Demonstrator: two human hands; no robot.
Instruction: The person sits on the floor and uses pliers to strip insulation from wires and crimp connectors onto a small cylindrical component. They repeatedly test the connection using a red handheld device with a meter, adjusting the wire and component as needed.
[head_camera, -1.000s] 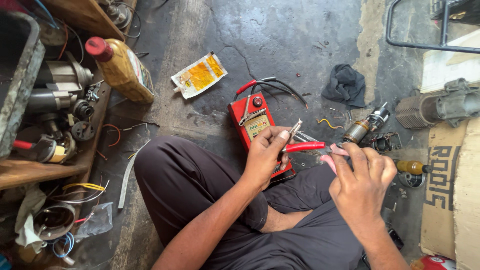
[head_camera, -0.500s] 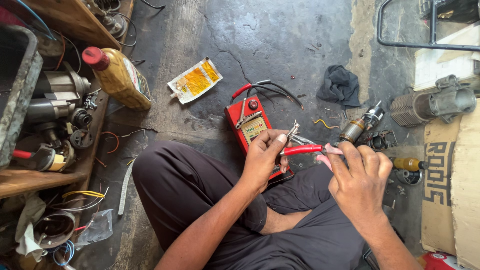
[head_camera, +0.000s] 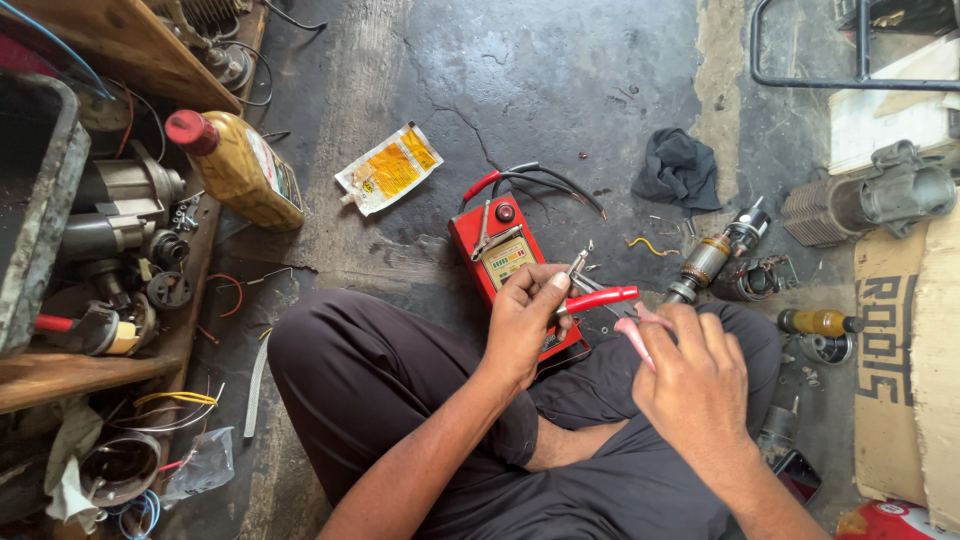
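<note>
While sitting cross-legged on the concrete, the person works a pair of red-handled metal pliers right over the red box-shaped meter. Right hand curls round the handles, left hand pinches near the jaws. Light, stiff, grippy, I'd guess: best held by the handles.

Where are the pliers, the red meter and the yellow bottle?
pliers (head_camera: 598, 298), head view, on the red upper handle.
red meter (head_camera: 490, 238), head view, on its red face above the dial.
yellow bottle (head_camera: 240, 170), head view, on the middle of its body.
</note>
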